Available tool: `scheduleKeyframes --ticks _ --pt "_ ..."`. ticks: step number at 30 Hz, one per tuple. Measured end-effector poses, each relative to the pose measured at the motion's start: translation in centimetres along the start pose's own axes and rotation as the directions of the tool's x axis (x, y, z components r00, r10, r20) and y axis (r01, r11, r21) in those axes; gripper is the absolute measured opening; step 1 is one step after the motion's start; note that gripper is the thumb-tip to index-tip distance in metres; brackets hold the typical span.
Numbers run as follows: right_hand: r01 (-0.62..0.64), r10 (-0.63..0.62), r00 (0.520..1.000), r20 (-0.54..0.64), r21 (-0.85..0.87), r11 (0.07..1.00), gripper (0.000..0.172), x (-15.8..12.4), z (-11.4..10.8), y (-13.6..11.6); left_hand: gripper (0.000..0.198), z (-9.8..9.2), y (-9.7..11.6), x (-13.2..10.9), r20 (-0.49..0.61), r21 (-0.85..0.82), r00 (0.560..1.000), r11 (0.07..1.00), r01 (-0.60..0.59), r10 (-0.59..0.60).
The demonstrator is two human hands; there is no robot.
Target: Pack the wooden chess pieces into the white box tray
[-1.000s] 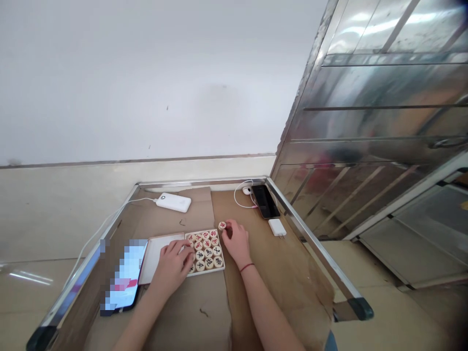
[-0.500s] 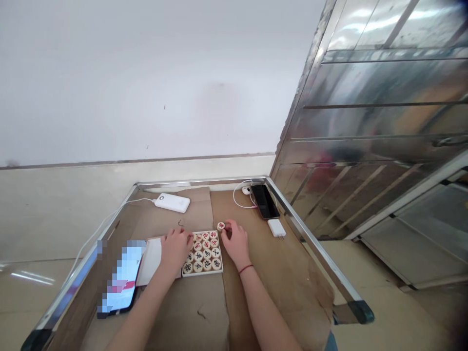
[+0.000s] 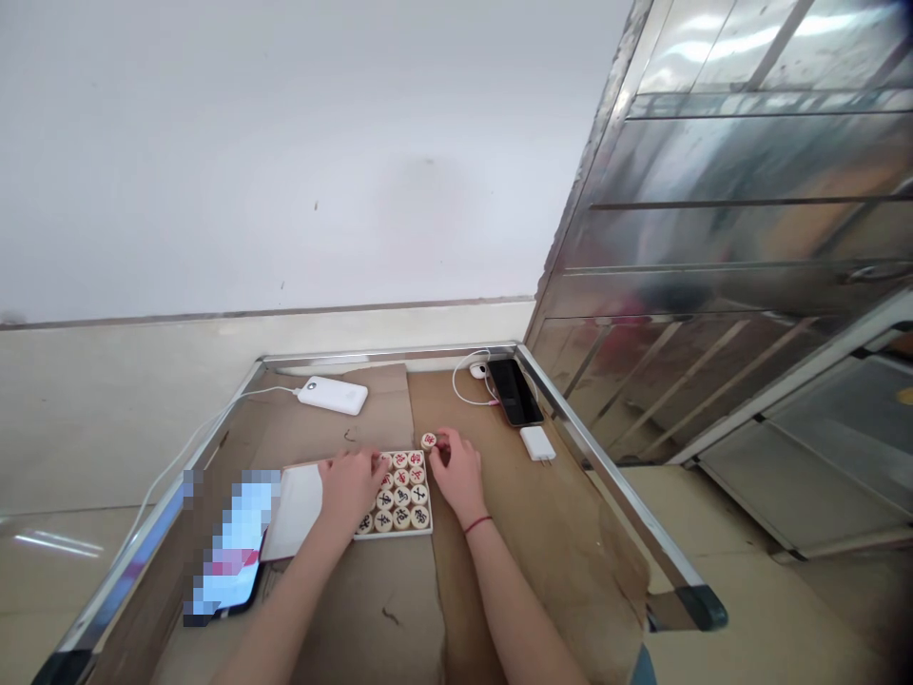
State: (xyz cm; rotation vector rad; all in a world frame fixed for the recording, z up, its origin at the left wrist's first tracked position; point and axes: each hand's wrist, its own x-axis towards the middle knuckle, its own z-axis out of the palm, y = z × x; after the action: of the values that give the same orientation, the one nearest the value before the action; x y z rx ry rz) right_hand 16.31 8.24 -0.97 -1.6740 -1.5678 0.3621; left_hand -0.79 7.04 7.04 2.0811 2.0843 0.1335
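A shallow white box [image 3: 395,537] holds rows of round Chinese chess pieces [image 3: 401,497], the far ones marked in red and the near ones in black. My left hand [image 3: 351,490] lies over the left side of the box. Its thumb and fingers are closed at a red-marked piece in the far row, partly covering it. Just beyond the far right corner of the box, my right hand [image 3: 457,473] pinches a single red-marked Chinese chess piece [image 3: 429,441] by its right side. A white lid-like panel [image 3: 295,514] lies left of the box, partly behind my left wrist.
A lit phone [image 3: 235,561] lies at the left. A white power bank [image 3: 332,395] with a cable is at the back left. At the back right are a dark phone [image 3: 514,392] and a white charger [image 3: 537,443]. A metal rail [image 3: 606,476] edges the cardboard-covered table.
My left hand has shifted slightly right along the far row of pieces. My right hand stays at the single piece. The view has moved slightly.
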Motion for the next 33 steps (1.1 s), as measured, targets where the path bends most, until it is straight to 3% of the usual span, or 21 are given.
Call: scheduleKeyframes --ticks 5,10,26,33 --pt "0.016 -0.016 1.000 0.001 -0.013 1.000 0.024 -0.1 0.0 0.1 0.044 0.5 0.9 -0.2 -0.035 0.126 0.999 0.992 0.028 -0.024" --pt "0.010 -0.009 1.000 0.025 -0.040 0.999 0.025 -0.1 -0.3 -0.4 0.043 1.0 1.1 -0.1 -0.060 0.118 0.997 0.991 0.058 -0.052" --pt "0.052 -0.044 0.997 0.060 -0.139 0.989 0.019 -0.2 -0.4 -0.7 0.032 1.4 1.3 -0.7 -0.047 -0.082 0.994 0.992 0.096 -0.100" --pt "0.132 -0.123 0.990 0.072 -0.126 0.983 0.027 -0.2 -0.5 -0.7 0.028 1.5 0.9 -0.4 -0.010 -0.219 0.992 0.968 0.123 -0.129"
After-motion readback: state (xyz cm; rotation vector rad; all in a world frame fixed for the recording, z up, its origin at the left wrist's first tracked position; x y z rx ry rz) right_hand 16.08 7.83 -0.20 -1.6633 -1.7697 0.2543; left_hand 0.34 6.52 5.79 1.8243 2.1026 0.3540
